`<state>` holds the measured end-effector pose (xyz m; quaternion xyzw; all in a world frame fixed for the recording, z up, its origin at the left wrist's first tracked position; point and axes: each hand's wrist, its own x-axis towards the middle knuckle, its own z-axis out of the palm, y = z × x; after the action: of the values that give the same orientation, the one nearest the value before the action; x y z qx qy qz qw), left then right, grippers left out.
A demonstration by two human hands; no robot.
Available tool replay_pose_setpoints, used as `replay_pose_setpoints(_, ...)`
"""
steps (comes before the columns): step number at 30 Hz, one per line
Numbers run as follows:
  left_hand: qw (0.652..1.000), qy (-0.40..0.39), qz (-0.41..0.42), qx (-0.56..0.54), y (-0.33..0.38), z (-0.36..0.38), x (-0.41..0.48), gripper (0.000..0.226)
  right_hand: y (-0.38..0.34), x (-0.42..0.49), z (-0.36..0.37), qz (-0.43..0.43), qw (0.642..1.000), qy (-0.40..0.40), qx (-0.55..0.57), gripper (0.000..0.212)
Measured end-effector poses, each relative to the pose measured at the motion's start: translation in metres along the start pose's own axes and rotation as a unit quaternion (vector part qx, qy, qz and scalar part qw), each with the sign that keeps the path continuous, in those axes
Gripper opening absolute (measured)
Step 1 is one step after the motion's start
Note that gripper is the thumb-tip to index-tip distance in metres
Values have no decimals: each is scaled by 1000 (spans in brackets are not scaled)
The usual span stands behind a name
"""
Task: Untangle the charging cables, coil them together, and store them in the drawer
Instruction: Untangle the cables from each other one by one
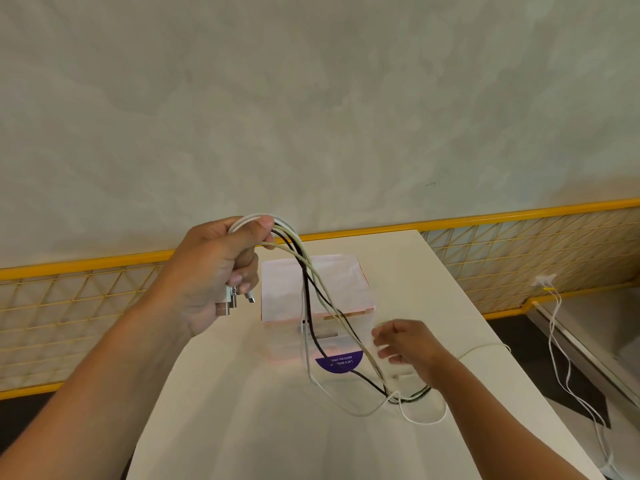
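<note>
My left hand (221, 271) is raised above the white table (242, 393) and grips a bundle of charging cables (311, 275), white, beige and black. Their metal plugs (232, 299) hang below my fist. The cables loop over my thumb, fall in front of a small translucent pink drawer unit (311, 289) and trail onto the table at the lower right. My right hand (401, 344) hovers low beside the drawer unit, fingers apart, close to the hanging strands; whether it touches one is unclear. The unit's drawers look closed.
A purple round label (341, 363) lies at the foot of the drawer unit. A yellow wire-mesh railing (519, 251) runs behind the table. Two white cables (561, 358) hang from a wall socket (545, 280) at the right, beyond the table edge.
</note>
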<state>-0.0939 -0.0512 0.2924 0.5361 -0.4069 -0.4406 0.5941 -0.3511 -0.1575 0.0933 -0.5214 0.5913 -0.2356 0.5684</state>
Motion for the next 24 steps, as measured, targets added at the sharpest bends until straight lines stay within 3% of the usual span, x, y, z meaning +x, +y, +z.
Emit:
replay_pose_setpoints(4, 1000, 3, -9, 12, -7, 8, 0, 23, -51, -21, 6, -118, 993, 10, 22, 8)
replay_pose_setpoints(11, 999, 7, -15, 45, -15, 20, -2, 29, -134, -77, 32, -306, 947, -92, 6, 12)
replay_pose_setpoints(16, 997, 5, -12, 79, -19, 18, -3, 35, -153, -93, 47, -338, 934, -111, -21, 26)
replay_pose_setpoints(24, 986, -16, -9, 165, -26, 16, -3, 36, -155, -94, 53, -360, 926, -108, -17, 17)
